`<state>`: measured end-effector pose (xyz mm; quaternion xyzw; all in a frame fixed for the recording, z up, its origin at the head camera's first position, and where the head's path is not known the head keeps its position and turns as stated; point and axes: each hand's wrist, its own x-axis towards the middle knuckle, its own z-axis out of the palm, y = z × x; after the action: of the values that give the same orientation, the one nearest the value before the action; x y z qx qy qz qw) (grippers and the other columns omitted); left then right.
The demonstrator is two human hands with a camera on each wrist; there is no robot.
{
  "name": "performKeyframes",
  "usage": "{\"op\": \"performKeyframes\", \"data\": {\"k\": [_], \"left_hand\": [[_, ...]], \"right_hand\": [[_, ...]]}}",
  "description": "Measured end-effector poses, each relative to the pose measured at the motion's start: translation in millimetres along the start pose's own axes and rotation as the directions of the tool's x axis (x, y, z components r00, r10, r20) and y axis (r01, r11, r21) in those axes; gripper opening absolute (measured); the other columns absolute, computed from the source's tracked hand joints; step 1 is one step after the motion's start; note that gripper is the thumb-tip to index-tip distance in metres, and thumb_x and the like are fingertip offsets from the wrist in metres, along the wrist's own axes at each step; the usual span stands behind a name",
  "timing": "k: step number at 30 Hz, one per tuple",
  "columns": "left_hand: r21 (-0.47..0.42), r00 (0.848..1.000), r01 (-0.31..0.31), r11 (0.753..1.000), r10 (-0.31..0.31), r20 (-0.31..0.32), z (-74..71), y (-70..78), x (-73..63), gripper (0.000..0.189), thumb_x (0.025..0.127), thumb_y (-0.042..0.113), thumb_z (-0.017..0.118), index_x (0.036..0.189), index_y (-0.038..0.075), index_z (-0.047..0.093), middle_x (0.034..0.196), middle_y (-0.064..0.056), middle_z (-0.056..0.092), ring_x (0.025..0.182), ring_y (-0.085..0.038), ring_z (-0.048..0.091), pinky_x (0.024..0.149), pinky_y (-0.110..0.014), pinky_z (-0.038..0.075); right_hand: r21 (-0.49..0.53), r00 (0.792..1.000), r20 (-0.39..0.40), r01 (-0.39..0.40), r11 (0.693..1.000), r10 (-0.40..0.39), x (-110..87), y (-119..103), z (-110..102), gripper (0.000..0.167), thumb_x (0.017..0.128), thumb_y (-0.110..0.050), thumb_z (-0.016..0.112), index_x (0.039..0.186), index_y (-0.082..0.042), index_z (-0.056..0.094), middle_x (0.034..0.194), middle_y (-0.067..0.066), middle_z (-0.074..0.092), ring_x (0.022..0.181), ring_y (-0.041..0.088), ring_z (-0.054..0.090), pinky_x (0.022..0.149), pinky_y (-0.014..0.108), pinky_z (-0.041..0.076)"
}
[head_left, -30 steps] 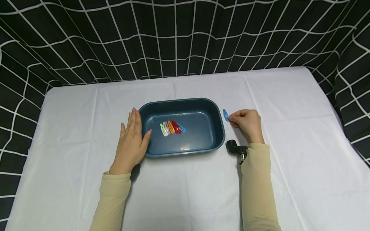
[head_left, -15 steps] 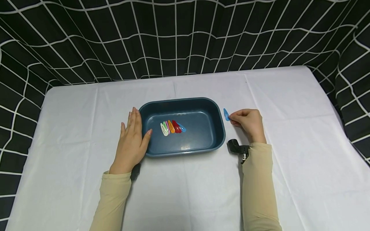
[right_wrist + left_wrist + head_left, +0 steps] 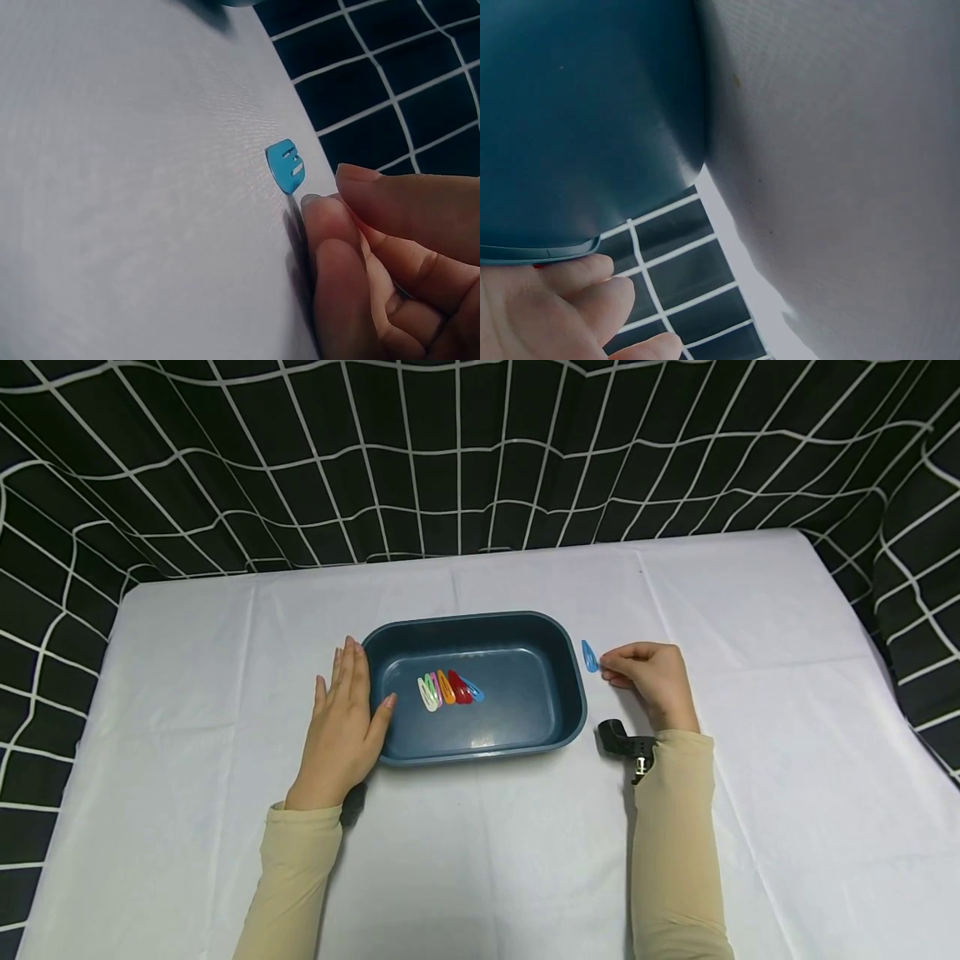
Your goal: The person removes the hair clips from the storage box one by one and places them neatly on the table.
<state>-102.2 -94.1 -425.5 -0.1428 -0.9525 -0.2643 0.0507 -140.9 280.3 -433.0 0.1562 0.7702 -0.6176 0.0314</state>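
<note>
In the head view my left hand [image 3: 339,731] rests along the left end of a dark blue plastic tray [image 3: 480,760], fingers straight, thumb over the rim. Its fingers [image 3: 585,274] also show beside the tray rim in the left wrist view. A blue snap hair clip [image 3: 589,657] lies on the white cloth, right of the tray. My right hand [image 3: 651,681] is just right of this clip, fingers loosely bent. The right wrist view shows a small gap between the blue clip [image 3: 286,166] and the fingertips [image 3: 324,214], with nothing visible between them.
Inside the tray, several hair clips [image 3: 446,687] lie in a row: white, green, pink, orange, red and blue. White cloth [image 3: 480,868] covers the table. A black curtain with a white grid [image 3: 480,460] hangs behind it and at the sides.
My right hand has drawn slightly to the right, away from the blue hair clip, which stays beside the tray. The left hand keeps its place on the tray.
</note>
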Motion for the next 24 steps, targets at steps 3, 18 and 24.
{"op": "performKeyframes", "data": {"k": [3, 18, 24], "left_hand": [[-0.001, 1.0, 0.003, 1.0, -0.003, 0.005, -0.3, 0.0, 0.1, 0.07, 0.099, 0.035, 0.043, 0.146, -0.01, 0.017, 0.155, -0.02, 0.009, 0.143, -0.033, 0.009, 0.108, -0.061, 0.011], [-0.009, 1.0, 0.01, 1.0, -0.01, 0.011, -0.2, 0.1, 0.8, 0.07, 0.099, 0.034, 0.044, 0.146, -0.009, 0.017, 0.155, -0.018, 0.009, 0.143, -0.033, 0.009, 0.108, -0.061, 0.011], [-0.022, 1.0, 0.019, 1.0, -0.019, 0.014, 0.0, -0.7, 0.6, 0.07, 0.098, 0.031, 0.047, 0.146, -0.009, 0.016, 0.155, -0.018, 0.009, 0.143, -0.032, 0.008, 0.108, -0.06, 0.011]], "right_hand": [[0.043, 1.0, 0.012, 0.001, 0.999, -0.002, -1.0, -0.3, -0.5, 0.009, 0.083, 0.003, 0.067, 0.087, 0.01, 0.069, 0.067, -0.004, 0.068, 0.06, 0.005, 0.065, 0.059, 0.019, 0.053], [0.274, 0.999, 0.034, 0.01, 0.962, -0.02, -5.2, -8.7, -5.4, 0.008, 0.083, 0.007, 0.065, 0.079, 0.001, 0.069, 0.072, 0.004, 0.069, 0.063, 0.012, 0.066, 0.061, 0.023, 0.054], [0.262, 0.999, 0.021, 0.043, 0.964, -0.051, -8.2, -17.9, -6.4, 0.012, 0.083, 0.007, 0.065, 0.078, -0.002, 0.07, 0.072, 0.003, 0.069, 0.062, 0.013, 0.067, 0.062, 0.023, 0.054]]}}
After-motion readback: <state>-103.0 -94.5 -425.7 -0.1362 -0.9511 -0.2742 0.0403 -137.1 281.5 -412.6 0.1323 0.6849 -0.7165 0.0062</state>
